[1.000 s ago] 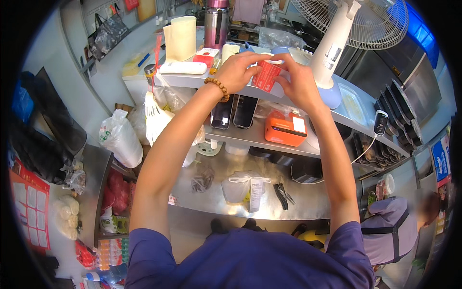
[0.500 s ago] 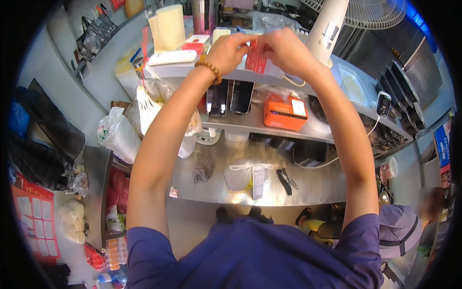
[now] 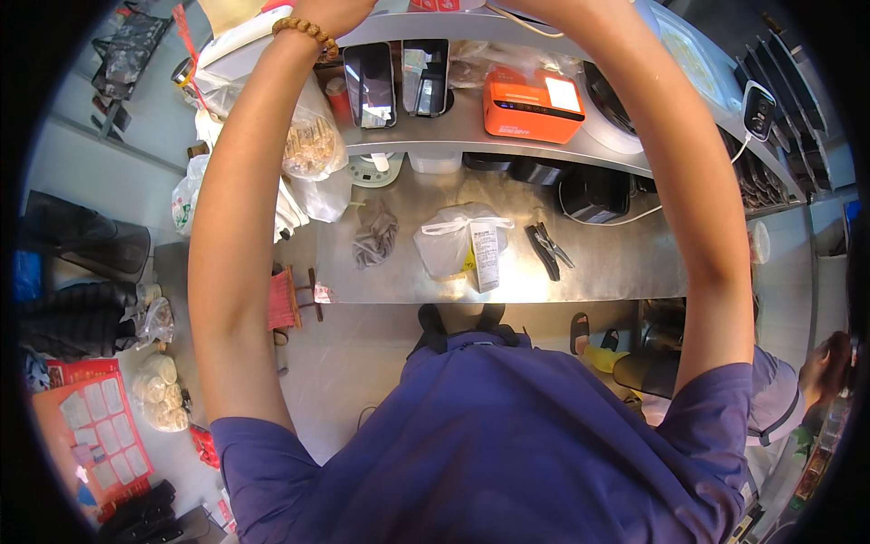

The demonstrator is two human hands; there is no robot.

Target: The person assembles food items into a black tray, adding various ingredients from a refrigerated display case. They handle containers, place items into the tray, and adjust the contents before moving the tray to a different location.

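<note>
A wide fisheye view looks steeply down from the wearer's head, with the bag (image 3: 446,250) near its middle. Below the bag, closest to the lens, is the shirt (image 3: 494,435); above it, a shelf (image 3: 435,136); higher above it, the top edge crops the left hand (image 3: 348,11) and right hand (image 3: 540,7).

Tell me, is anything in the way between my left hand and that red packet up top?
Nothing visible stands between your left hand and the red packet; the upper shelf's edge shows just below the visible gap. The picture cuts off your fingers and part of the packet, so contact can't be told.
</note>
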